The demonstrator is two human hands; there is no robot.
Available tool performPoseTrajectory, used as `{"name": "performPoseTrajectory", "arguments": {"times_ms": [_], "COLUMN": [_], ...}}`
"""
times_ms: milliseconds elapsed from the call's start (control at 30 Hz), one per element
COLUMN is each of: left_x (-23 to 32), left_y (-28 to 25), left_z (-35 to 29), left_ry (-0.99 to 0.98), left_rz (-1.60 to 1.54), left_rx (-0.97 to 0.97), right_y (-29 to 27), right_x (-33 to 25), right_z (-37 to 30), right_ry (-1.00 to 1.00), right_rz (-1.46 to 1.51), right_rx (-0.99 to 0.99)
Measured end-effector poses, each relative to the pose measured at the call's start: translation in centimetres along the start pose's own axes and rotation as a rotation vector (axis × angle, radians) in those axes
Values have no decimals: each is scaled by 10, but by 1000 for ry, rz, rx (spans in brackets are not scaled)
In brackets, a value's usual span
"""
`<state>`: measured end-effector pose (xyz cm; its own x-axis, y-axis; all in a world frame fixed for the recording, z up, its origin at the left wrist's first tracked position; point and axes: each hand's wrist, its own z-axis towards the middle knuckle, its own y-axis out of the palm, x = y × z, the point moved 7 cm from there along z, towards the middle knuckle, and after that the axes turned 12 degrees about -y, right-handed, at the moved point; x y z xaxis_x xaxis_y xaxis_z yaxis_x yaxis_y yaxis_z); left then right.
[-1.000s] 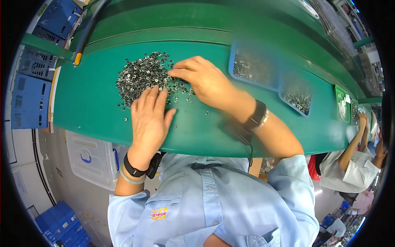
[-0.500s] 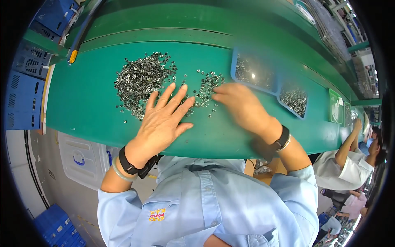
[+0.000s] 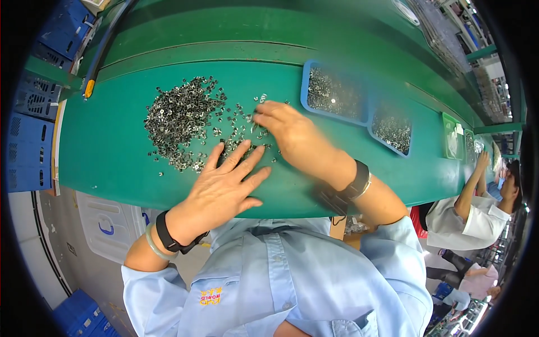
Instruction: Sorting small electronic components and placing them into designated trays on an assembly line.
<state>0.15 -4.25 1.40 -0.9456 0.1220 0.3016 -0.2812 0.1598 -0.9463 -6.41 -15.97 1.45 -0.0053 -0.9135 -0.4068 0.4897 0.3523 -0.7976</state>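
Note:
A large heap of small, square, shiny metal pieces lies on the green tabletop. Right of the heap, a looser scatter of the same metal pieces spreads out. My left hand is open over the near side of this scatter, fingers spread and fingertips at the pieces. My right hand reaches in from the right, its fingers closed together at the scatter's right side. Whatever may be between its fingertips is hidden or too small to name.
Two blue trays with small metal pieces stand at the back right, and a green tray is farther right. A yellow-tipped rod is at the far left. Blue crates stand left of the table. Another person sits at right.
My right hand has moved left across the scatter. My left hand has shifted slightly nearer to me. Several pieces between the heap and my hands are spread differently; the view has shifted a little.

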Motion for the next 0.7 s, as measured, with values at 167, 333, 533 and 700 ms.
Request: {"name": "performPoseTrajectory", "arguments": {"times_ms": [167,333,533,700], "left_x": [-17,-23,-27,-46], "left_y": [-5,-5,-27,-20], "left_z": [4,8,-3,-37], "left_ry": [-58,-65,-146,-287], "left_rz": [20,-2,-34,-5], "left_rx": [39,16,94,162], "right_y": [-14,-10,-40,-29], "right_x": [6,10,20,13], "right_z": [9,-4,-16,-27], "right_ry": [-96,-24,136,164], "right_rz": [-71,-226,106,18], "right_rx": [31,-136,46,-49]}}
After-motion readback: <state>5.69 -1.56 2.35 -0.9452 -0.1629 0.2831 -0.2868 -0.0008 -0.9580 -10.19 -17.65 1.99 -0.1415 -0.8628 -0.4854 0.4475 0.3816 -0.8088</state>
